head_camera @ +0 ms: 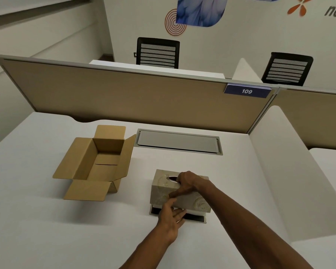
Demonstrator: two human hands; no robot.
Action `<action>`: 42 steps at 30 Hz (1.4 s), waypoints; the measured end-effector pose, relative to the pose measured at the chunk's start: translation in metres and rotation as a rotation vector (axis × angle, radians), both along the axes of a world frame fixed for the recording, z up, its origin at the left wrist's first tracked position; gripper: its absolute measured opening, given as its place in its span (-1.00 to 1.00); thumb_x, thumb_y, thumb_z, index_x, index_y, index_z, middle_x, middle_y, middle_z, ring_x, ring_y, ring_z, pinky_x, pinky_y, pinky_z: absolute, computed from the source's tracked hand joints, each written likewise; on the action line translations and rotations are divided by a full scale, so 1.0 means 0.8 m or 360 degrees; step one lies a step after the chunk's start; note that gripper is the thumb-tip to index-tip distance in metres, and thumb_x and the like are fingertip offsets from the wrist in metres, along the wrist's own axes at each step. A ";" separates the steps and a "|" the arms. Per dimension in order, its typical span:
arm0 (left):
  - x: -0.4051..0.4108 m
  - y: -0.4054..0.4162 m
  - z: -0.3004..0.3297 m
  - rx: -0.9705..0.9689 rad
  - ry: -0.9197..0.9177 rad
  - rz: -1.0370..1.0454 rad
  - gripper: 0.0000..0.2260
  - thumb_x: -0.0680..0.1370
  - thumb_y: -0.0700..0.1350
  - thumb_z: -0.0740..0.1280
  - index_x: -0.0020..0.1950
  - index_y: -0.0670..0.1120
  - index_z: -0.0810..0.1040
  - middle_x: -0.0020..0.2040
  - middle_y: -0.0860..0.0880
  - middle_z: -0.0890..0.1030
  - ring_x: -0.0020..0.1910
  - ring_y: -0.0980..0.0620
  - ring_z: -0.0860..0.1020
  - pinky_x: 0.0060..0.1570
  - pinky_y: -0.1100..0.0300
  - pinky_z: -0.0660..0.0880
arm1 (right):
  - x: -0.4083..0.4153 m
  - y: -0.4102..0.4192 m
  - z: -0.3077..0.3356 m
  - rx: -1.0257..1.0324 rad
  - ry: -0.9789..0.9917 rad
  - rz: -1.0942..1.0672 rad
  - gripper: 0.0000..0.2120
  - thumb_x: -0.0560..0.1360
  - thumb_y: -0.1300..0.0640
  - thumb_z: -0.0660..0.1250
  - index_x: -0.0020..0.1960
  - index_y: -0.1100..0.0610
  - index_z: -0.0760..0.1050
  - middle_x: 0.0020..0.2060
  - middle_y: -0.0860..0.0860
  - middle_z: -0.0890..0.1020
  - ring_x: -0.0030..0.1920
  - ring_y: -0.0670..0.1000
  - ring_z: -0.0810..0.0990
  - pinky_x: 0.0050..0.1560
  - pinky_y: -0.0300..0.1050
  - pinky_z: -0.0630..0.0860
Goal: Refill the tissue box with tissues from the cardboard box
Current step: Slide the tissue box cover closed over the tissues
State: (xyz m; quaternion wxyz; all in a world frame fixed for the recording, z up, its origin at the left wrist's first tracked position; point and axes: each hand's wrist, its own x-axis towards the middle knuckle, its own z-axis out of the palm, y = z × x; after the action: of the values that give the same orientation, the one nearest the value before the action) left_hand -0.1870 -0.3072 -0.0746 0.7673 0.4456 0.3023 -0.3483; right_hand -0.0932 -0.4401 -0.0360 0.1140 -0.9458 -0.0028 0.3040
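Right hand (185, 181) fingers grip tissue box (161, 188) cover; left hand (172, 218) fingers touch its base.

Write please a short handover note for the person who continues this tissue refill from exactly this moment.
Right hand: grips the tissue box cover from above, fingers at its oval slot.
Left hand: fingers at the cover's lower front edge, by the base tray.
The cover sits raised slightly above the base; a dark gap shows.
Cardboard box: left on the desk, flaps open, no tissues visible inside.
Done: the cardboard box looks emptied. Whether tissues are already in the tissue box cannot be seen.
Left: check the fill, seat the cover.
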 end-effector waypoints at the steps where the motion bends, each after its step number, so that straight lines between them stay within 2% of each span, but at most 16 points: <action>1: -0.001 0.002 -0.003 0.0002 0.0012 -0.0022 -0.57 0.60 0.03 0.33 0.40 -0.15 0.40 0.29 -0.25 0.55 0.24 -0.24 0.57 0.39 -0.18 0.39 | -0.004 0.002 0.000 -0.0010 -0.0023 0.0002 -0.28 0.43 -0.38 0.43 0.28 0.20 0.57 0.08 0.18 0.67 -0.07 0.08 0.52 -0.06 -0.09 0.42; 4: -0.004 0.006 -0.009 -0.0006 0.0036 -0.0050 -0.58 0.60 0.02 0.32 0.37 -0.19 0.44 0.22 -0.25 0.59 0.19 -0.22 0.60 0.34 -0.16 0.41 | -0.019 0.007 -0.001 -0.0045 -0.0124 -0.0009 -0.28 0.44 -0.39 0.40 0.27 0.21 0.55 -0.07 0.13 0.58 -0.10 0.09 0.50 -0.08 -0.09 0.39; 8: -0.010 0.013 -0.015 -0.0007 0.0029 -0.0070 -0.65 0.60 -0.04 0.31 0.31 -0.19 0.51 0.19 -0.26 0.61 0.18 -0.21 0.61 0.34 -0.18 0.40 | -0.036 0.012 -0.008 -0.0095 -0.0224 0.0004 -0.25 0.42 -0.43 0.34 0.30 0.17 0.55 0.07 0.16 0.68 -0.03 0.12 0.61 -0.06 -0.07 0.49; 11: -0.014 0.021 -0.020 0.0014 0.0038 -0.0119 -0.69 0.58 -0.09 0.31 0.27 -0.21 0.55 0.19 -0.27 0.62 0.19 -0.22 0.61 0.34 -0.19 0.38 | -0.057 0.015 -0.020 -0.0032 -0.0330 -0.0039 -0.28 0.41 -0.42 0.31 0.33 0.09 0.56 0.16 0.14 0.65 0.11 0.14 0.63 0.10 0.00 0.60; 14: -0.018 0.027 -0.023 0.0031 0.0041 -0.0146 -0.74 0.57 -0.15 0.30 0.19 -0.23 0.60 0.16 -0.26 0.64 0.20 -0.23 0.59 0.34 -0.19 0.38 | -0.083 0.018 -0.032 0.0040 -0.0460 -0.0065 -0.24 0.43 -0.40 0.27 0.52 -0.05 0.38 0.29 0.10 0.54 0.28 0.15 0.51 0.31 0.06 0.49; 19: -0.026 0.031 -0.023 0.0036 0.0041 -0.0155 -0.76 0.59 -0.19 0.24 0.18 -0.22 0.60 0.19 -0.26 0.62 0.24 -0.24 0.55 0.29 -0.18 0.39 | -0.108 0.024 -0.045 -0.0011 -0.0670 -0.0045 -0.27 0.46 -0.39 0.20 0.44 0.08 0.44 0.34 0.08 0.51 0.30 0.14 0.46 0.36 0.06 0.40; 24: -0.027 0.037 -0.024 0.0043 0.0021 -0.0188 -0.77 0.58 -0.25 0.22 0.15 -0.27 0.60 0.19 -0.29 0.62 0.22 -0.28 0.57 0.26 -0.18 0.42 | -0.128 0.029 -0.051 -0.0004 -0.0833 -0.0039 -0.21 0.52 -0.36 0.13 0.56 0.15 0.33 0.45 0.11 0.47 0.42 0.16 0.43 0.47 0.06 0.35; 30: -0.030 0.040 -0.023 0.0025 0.0011 -0.0181 -0.80 0.60 -0.26 0.17 0.00 -0.27 0.59 0.17 -0.29 0.62 0.21 -0.30 0.56 0.28 -0.22 0.43 | -0.141 0.035 -0.061 -0.0079 -0.0958 -0.0110 -0.21 0.54 -0.38 0.08 0.49 0.20 0.42 0.40 0.17 0.53 0.38 0.22 0.50 0.45 0.13 0.41; 38: -0.028 0.046 -0.029 0.0107 -0.0037 -0.0233 -0.76 0.65 -0.21 0.17 0.17 -0.25 0.59 0.16 -0.25 0.64 0.17 -0.27 0.60 0.30 -0.19 0.45 | -0.149 0.032 -0.074 -0.0090 -0.1026 -0.0126 -0.31 0.50 -0.37 0.23 0.28 0.18 0.60 0.19 0.11 0.66 0.18 0.16 0.63 0.27 0.10 0.58; 40: -0.025 0.050 -0.031 0.0195 -0.0070 -0.0260 -0.77 0.65 -0.17 0.20 0.22 -0.21 0.57 0.13 -0.20 0.64 0.14 -0.24 0.61 0.30 -0.17 0.45 | -0.158 0.030 -0.083 -0.0078 -0.1079 -0.0147 -0.35 0.48 -0.33 0.28 0.27 0.18 0.61 0.20 0.12 0.65 0.20 0.18 0.63 0.29 0.12 0.57; 42: -0.019 0.060 -0.038 0.0433 -0.0103 -0.0224 -0.70 0.62 -0.11 0.30 0.32 -0.18 0.51 0.16 -0.17 0.61 0.17 -0.21 0.57 0.25 -0.10 0.49 | -0.168 0.026 -0.094 -0.0094 -0.1133 -0.0211 -0.37 0.47 -0.30 0.31 0.28 0.18 0.60 0.28 0.17 0.61 0.29 0.23 0.58 0.37 0.17 0.48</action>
State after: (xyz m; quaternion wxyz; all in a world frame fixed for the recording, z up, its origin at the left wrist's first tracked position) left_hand -0.2022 -0.2595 -0.1050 0.6828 0.5766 0.2899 -0.3425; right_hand -0.2272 -0.4190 -0.1110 0.0979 -0.9934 0.0279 -0.0523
